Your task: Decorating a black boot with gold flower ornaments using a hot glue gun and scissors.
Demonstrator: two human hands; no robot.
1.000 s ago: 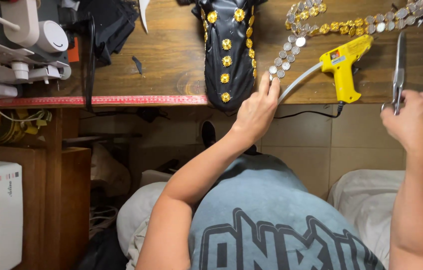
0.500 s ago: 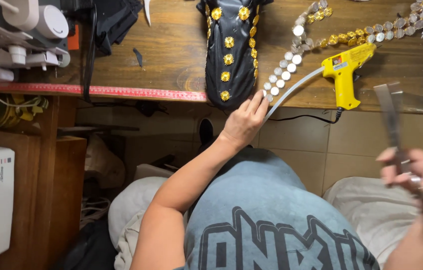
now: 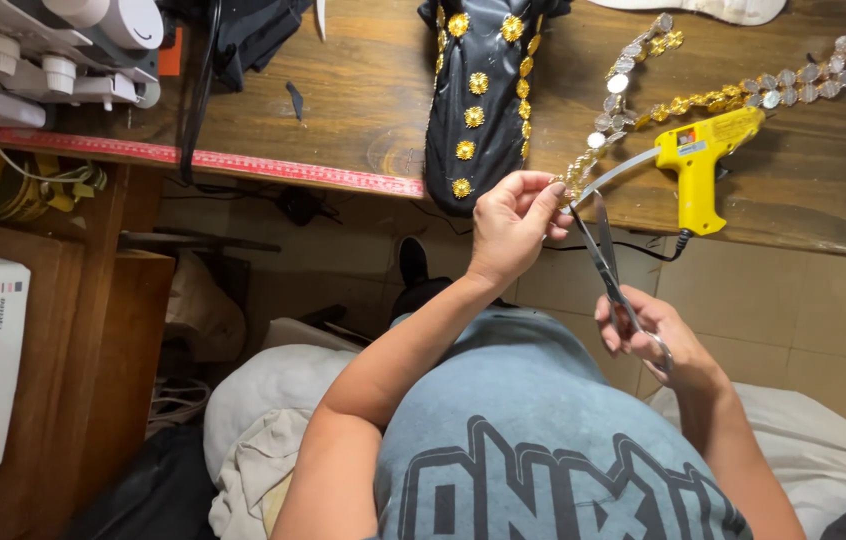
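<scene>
Scissors, one slim steel pair (image 3: 611,262), blades parted, sit looped in the right hand (image 3: 648,330), tips angled up at the end of the single gold-and-silver coin chain (image 3: 733,92). Left hand (image 3: 511,222) pinches that end taut just off the wooden counter (image 3: 363,100) edge, presenting it for cutting. One yellow glue gun (image 3: 698,160) and one black gold-studded garment (image 3: 478,90) lie alongside.

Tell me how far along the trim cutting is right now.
Done: the black garment on the wooden table already carries rows of gold studs. In hand: the left hand pinches the end of the coin trim at the table edge, and the right hand holds open scissors up to it. Left: the trim looks uncut, and the yellow glue gun lies untouched.
</scene>
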